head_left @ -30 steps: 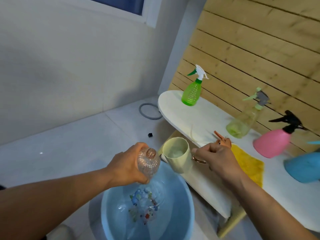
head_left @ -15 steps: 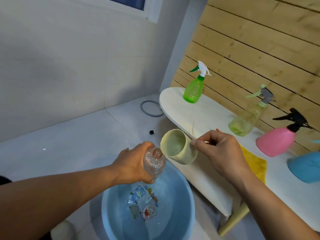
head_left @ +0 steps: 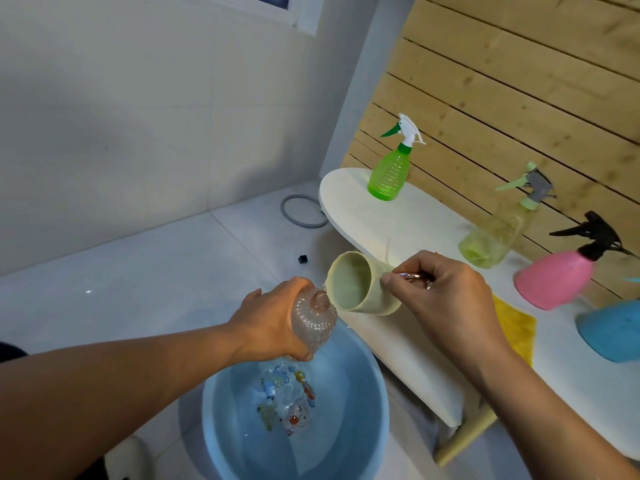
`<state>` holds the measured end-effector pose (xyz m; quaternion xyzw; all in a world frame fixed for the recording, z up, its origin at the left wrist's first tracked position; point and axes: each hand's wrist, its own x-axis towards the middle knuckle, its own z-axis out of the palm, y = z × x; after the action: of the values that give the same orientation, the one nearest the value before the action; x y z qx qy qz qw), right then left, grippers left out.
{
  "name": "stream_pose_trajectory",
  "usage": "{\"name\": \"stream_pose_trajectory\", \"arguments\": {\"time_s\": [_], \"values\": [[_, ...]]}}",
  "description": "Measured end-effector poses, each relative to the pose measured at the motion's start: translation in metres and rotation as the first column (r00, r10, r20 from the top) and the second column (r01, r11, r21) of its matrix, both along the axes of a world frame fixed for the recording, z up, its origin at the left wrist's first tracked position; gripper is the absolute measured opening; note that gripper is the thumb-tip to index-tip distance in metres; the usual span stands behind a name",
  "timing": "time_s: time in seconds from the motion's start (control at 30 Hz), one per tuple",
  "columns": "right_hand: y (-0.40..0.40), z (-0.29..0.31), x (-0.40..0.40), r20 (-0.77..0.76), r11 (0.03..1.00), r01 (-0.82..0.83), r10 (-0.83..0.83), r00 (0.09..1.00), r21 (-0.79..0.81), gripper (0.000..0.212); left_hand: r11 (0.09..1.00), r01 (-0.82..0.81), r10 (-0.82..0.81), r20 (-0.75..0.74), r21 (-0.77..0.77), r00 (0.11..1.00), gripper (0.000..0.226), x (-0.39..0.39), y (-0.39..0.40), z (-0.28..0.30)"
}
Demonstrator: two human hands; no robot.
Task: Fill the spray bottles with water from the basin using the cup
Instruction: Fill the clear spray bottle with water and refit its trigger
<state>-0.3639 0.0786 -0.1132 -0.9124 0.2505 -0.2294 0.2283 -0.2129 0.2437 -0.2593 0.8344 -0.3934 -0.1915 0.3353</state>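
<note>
My left hand grips a clear, ribbed, capless spray bottle above the blue basin, which holds water. My right hand holds the cream cup by its handle, tipped nearly sideways with its rim touching the bottle's open neck. On the white table stand a green spray bottle, a pale yellow-green one, a pink one and a blue one at the right edge.
A yellow cloth lies on the table behind my right wrist. A grey ring and a small black piece lie on the white floor. A wooden slat wall backs the table.
The cup has tipped further over, from roughly upright to nearly sideways, and its rim now meets the bottle's neck. Both hands have risen slightly above the basin.
</note>
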Motion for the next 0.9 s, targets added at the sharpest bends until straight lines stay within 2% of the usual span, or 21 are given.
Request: {"name": "stream_pose_trajectory", "arguments": {"time_s": [0.23,0.53,0.9], "values": [[0.006,0.006,-0.002,0.004,0.998,0.003,-0.003,1.0,-0.064,0.013,1.0,0.006,-0.006,-0.001,0.008,1.0,0.099,-0.001,-0.002,0.001],[0.01,0.008,-0.005,-0.029,0.973,-0.013,0.006,1.0,-0.231,0.013,1.0,0.006,-0.006,-0.025,0.005,1.0,0.1,-0.003,-0.005,0.002],[0.005,-0.001,-0.01,-0.023,0.851,-0.072,0.071,0.997,-0.52,0.013,1.0,0.02,-0.02,-0.025,0.008,0.999,0.102,-0.006,-0.013,0.004]]}}
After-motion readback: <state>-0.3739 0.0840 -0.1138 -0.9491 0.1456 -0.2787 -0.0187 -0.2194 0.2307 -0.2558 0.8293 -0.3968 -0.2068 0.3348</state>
